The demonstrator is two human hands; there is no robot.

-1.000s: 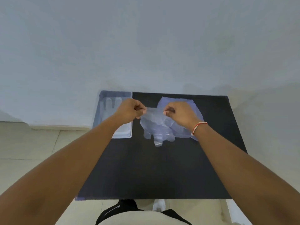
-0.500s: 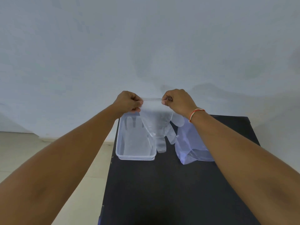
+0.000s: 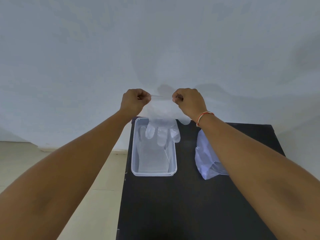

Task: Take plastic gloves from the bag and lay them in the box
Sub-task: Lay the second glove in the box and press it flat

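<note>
A clear plastic glove [image 3: 161, 125] hangs by its cuff, fingers pointing down, over the far end of the clear rectangular box [image 3: 136, 153]. My left hand [image 3: 134, 101] pinches the cuff's left corner and my right hand [image 3: 189, 100] pinches its right corner. The fingertips dangle just above the box's far end. Inside the box lies at least one flat clear glove. The bluish plastic bag [image 3: 206, 158] lies on the black table to the right of the box, partly hidden by my right forearm.
The black table [image 3: 173, 205] stands against a pale wall [image 3: 155, 49]. The box sits at the table's far left corner, near the left edge. A light tiled floor [image 3: 97, 196] shows to the left of the table.
Both hands have lifted the glove off the bag and carried it left, from the table's middle to above the box. The view has shifted so that the table sits further right.
</note>
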